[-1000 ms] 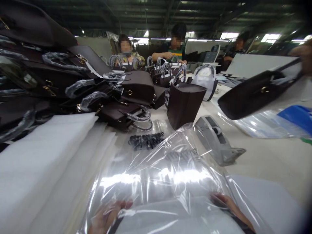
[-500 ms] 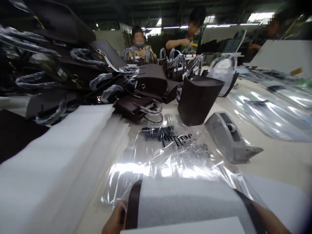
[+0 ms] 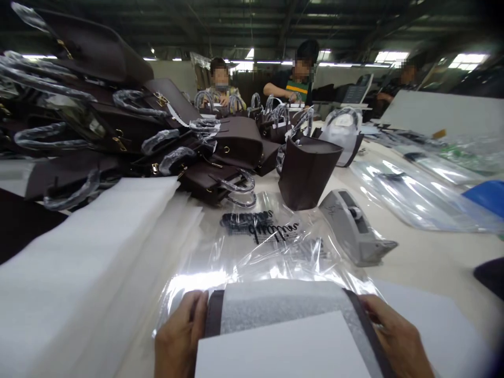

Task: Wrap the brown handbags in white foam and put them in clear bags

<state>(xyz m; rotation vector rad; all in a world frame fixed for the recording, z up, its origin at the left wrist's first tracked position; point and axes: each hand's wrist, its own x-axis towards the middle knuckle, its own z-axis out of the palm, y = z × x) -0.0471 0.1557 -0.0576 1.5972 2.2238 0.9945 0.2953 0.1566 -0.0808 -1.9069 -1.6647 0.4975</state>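
Note:
At the near edge of the table lies a dark brown handbag (image 3: 214, 313), with white tissue paper (image 3: 283, 299) over its face. A white sheet (image 3: 279, 349) rests on top of the tissue. My left hand (image 3: 179, 331) is closed on the bag's left side, fingers at its edge. On the opposite side, my right hand (image 3: 396, 336) grips the right edge with its fingers curled in. Just beyond the bag, clear plastic bags (image 3: 252, 257) with black script lettering lie flat. The bag's lower part is out of the frame.
To the left are stacked white foam sheets (image 3: 98, 252) and a heap of brown handbags (image 3: 232, 136) with wrapped handles. A grey tape dispenser (image 3: 354, 226) and an upright brown bag (image 3: 307, 173) stand right of centre. Plastic sleeves (image 3: 413, 194) lie far right. People (image 3: 295, 79) work opposite.
Both hands and the handbag have come further up into view, showing more of the white sheet. The camera view has shifted right and up. A blue object has appeared at right.

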